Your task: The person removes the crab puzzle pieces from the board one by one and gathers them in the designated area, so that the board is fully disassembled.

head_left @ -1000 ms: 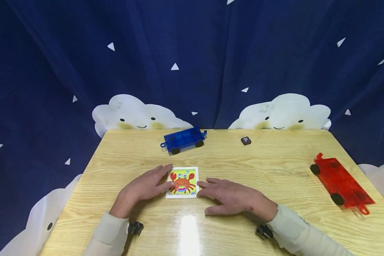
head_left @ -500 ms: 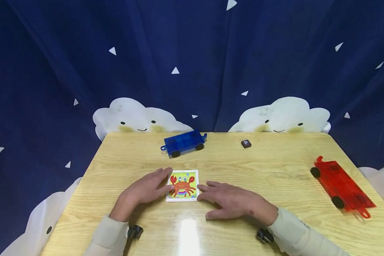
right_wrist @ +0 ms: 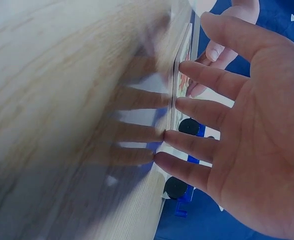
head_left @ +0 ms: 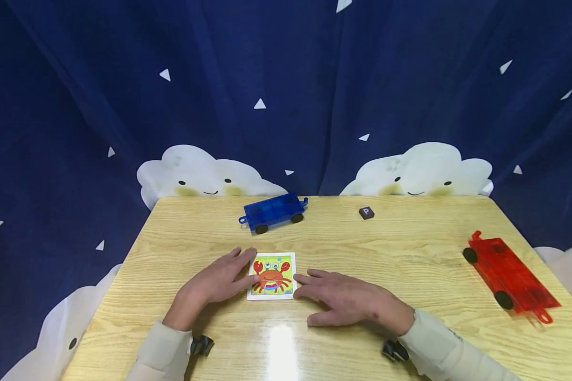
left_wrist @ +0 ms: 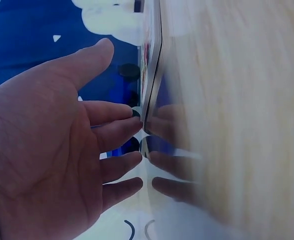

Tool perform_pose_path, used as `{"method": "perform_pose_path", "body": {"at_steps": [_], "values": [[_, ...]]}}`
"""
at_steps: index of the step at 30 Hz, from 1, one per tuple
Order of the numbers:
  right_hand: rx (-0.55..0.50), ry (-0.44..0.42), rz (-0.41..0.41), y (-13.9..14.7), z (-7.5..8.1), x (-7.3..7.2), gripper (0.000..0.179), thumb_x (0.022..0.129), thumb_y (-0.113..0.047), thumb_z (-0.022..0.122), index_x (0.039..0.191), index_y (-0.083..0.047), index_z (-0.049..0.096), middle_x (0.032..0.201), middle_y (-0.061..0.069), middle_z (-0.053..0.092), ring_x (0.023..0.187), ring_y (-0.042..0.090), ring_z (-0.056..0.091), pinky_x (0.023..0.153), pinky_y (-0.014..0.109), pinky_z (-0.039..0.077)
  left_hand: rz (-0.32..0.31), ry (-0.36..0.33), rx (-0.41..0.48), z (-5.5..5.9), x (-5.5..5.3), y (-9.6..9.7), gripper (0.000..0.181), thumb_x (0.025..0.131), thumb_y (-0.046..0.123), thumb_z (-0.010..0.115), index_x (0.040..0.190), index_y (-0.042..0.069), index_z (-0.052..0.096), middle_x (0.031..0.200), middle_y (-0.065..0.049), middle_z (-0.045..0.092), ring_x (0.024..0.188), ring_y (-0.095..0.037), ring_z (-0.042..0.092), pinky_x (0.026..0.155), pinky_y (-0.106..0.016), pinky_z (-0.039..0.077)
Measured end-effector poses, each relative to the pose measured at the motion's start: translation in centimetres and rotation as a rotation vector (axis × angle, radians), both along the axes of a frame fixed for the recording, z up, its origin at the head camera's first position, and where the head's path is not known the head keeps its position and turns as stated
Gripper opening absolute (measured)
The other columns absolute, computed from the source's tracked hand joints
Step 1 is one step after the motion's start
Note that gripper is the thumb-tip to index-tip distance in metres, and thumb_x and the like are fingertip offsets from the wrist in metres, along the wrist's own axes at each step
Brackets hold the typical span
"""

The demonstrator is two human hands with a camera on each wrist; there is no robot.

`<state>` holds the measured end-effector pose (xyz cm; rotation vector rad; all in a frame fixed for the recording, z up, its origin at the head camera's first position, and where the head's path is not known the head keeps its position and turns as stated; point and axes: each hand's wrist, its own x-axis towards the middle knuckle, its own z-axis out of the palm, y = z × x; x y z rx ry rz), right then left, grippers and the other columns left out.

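Note:
A square crab picture tile with a white border lies flat on the table, between my two hands. At its left edge is my left hand, fingers extended and the thumb reaching over the picture in the head view. My right hand has its fingertips at the tile's right edge, with the thumb held apart nearer the front. Seen from the left wrist, the fingertips come down at the tile's side. The right wrist view shows straight fingers beside the tile, palm turned inward.
Behind the tile stands a blue toy wagon with black wheels. A small dark block marked P is further right. On the right side of the wooden table lies a red toy wagon. A dark blue curtain hangs behind.
The head view has tilted slightly, so the whole scene sits a little lower than one second ago. Both hands and the tile keep their places.

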<state>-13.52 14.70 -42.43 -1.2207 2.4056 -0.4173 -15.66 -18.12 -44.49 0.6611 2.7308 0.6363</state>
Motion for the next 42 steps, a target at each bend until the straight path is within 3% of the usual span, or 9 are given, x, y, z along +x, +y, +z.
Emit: {"method": "perform_pose_path", "body": {"at_steps": [8, 14, 20, 29, 34, 42], "values": [[-0.094, -0.020, -0.031, 0.4, 0.1, -0.8, 0.051, 0.103, -0.041, 0.062, 0.149, -0.021, 0.055, 0.163, 0.006, 0.038, 0.149, 0.026, 0.034, 0.117, 0.048, 0.031, -0.062, 0.065, -0.013, 0.5, 0.7, 0.4, 0.074, 0.104, 0.049, 0.057, 0.159, 0.005, 0.037, 0.165, -0.016, 0.031, 0.152, -0.041, 0.023, 0.118, -0.058, 0.024], [-0.188, 0.001, -0.150, 0.3, 0.4, -2.5, 0.046, 0.107, -0.025, 0.055, 0.152, -0.015, 0.050, 0.152, 0.002, 0.052, 0.139, 0.019, 0.047, 0.113, 0.045, 0.038, -0.111, 0.052, -0.035, 1.5, 2.1, 1.0, 0.074, 0.104, 0.046, 0.059, 0.159, 0.003, 0.037, 0.165, -0.019, 0.029, 0.152, -0.041, 0.022, 0.119, -0.057, 0.022], [-0.314, 0.000, -0.218, -0.8, -0.1, -4.7, 0.039, 0.105, -0.009, 0.056, 0.144, -0.006, 0.056, 0.137, 0.009, 0.063, 0.117, 0.020, 0.063, 0.101, 0.042, 0.050, -0.184, 0.068, -0.063, 1.9, 3.6, 2.1, 0.072, 0.104, 0.044, 0.060, 0.159, 0.004, 0.038, 0.164, -0.019, 0.031, 0.151, -0.040, 0.025, 0.118, -0.057, 0.026], [-0.380, -0.109, -0.219, -3.3, -0.7, -7.8, 0.034, 0.102, 0.000, 0.052, 0.134, -0.004, 0.063, 0.120, 0.008, 0.071, 0.111, 0.021, 0.065, 0.098, 0.040, 0.050, -0.319, 0.131, -0.097, 1.7, 5.6, 4.2, 0.070, 0.105, 0.044, 0.057, 0.158, 0.001, 0.039, 0.164, -0.020, 0.030, 0.152, -0.035, 0.026, 0.116, -0.053, 0.032], [-0.416, -0.163, -0.197, -5.0, -1.0, -9.0, 0.032, 0.103, 0.002, 0.050, 0.131, -0.002, 0.065, 0.116, 0.006, 0.072, 0.108, 0.022, 0.065, 0.098, 0.037, 0.050, -0.325, 0.149, -0.118, 1.3, 6.3, 4.8, 0.072, 0.103, 0.049, 0.057, 0.156, 0.003, 0.042, 0.164, -0.021, 0.031, 0.152, -0.036, 0.025, 0.115, -0.053, 0.033], [-0.435, -0.193, -0.149, -7.3, -1.2, -9.7, 0.030, 0.102, 0.002, 0.050, 0.126, 0.001, 0.067, 0.112, 0.006, 0.073, 0.103, 0.018, 0.064, 0.095, 0.031, 0.049, -0.312, 0.113, -0.124, 1.1, 6.6, 5.0, 0.071, 0.103, 0.051, 0.056, 0.157, 0.005, 0.043, 0.165, -0.020, 0.029, 0.153, -0.038, 0.022, 0.117, -0.052, 0.030]]}}
